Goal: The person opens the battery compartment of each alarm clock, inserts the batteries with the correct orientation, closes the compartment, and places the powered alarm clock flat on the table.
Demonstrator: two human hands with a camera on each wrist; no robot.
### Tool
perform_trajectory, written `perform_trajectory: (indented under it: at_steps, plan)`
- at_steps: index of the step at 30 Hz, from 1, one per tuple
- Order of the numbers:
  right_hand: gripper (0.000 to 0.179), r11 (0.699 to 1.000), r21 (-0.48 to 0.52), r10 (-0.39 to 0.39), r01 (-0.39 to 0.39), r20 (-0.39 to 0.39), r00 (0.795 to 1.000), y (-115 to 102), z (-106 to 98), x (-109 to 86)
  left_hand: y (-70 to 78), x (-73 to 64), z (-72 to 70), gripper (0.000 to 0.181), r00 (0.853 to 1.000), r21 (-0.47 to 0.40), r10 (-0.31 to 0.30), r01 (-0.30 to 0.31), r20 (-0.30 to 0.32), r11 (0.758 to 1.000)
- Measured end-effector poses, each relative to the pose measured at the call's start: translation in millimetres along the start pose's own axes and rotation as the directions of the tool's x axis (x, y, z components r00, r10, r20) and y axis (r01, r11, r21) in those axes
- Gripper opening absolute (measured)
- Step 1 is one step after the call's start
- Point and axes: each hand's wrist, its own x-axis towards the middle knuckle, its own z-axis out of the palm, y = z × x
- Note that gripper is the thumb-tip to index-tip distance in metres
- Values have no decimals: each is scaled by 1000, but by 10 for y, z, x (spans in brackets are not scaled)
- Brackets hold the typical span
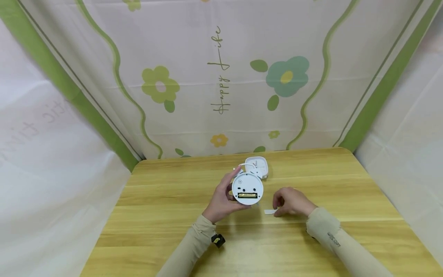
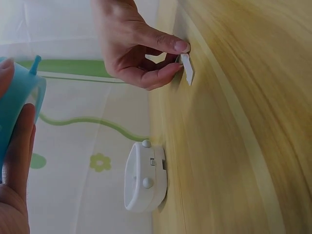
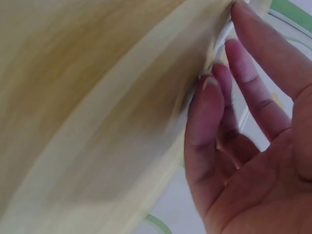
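My left hand point(image 1: 221, 200) holds up a small round alarm clock point(image 1: 247, 182), its white back turned toward me. The battery slot in that back is uncovered, and a gold-coloured battery point(image 1: 247, 195) lies in it. From the side, the clock's light blue body point(image 2: 14, 97) shows in the left wrist view. To the right, low over the table, my right hand point(image 1: 293, 202) pinches a small flat white battery cover point(image 1: 268, 212) between thumb and fingertips. The cover's edge point(image 2: 188, 70) is close to the wood. In the right wrist view the fingers mostly hide it.
A white, rounded square object point(image 1: 262, 165) with small knobs stands behind the clock, partly hidden by it. The wooden table point(image 1: 166, 215) ends at a floral curtain point(image 1: 194, 115) at the back, with more cloth at both sides.
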Motion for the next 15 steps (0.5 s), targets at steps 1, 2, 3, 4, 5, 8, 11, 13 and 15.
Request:
perform_trajectory:
  at_steps: [1,2,3,4,5,8,11,13,15]
  plan:
    - [25,1000,-2,-9,9,2,1000,2,-2,-1,6,-2,-1,118,1000,-1,-3,3,0,1000]
    - [23,1000,-9,-20,20,3,1000,4,-4,-3,10,-4,-3,118,1000,-1,-3,3,2,1000]
    - [21,999,-20,-32,32,2,999,5,-7,-4,13,-6,-6,118,1000,-3,-4,4,3,1000]
    - [19,998,-33,-45,45,-3,999,6,-9,-6,14,-8,-8,118,1000,-4,-4,4,5,1000]
    - [18,997,-48,-60,60,-10,998,7,-12,-7,15,-9,-10,118,1000,-5,-3,3,5,1000]
    - [14,990,-91,-115,112,-34,993,6,-19,-8,11,-15,-19,119,1000,-7,4,-4,2,1000]
    - [13,981,-107,-165,159,-57,985,3,-25,-11,2,-19,-26,119,1000,-13,13,-13,1,1000]
    - [12,977,-95,-196,189,-81,977,-10,-35,-21,3,-22,-28,119,1000,-16,14,-14,1,1000]
    - [10,975,-62,-218,212,-117,969,-28,-57,-37,5,-26,-30,119,1000,-16,13,-12,0,1000]
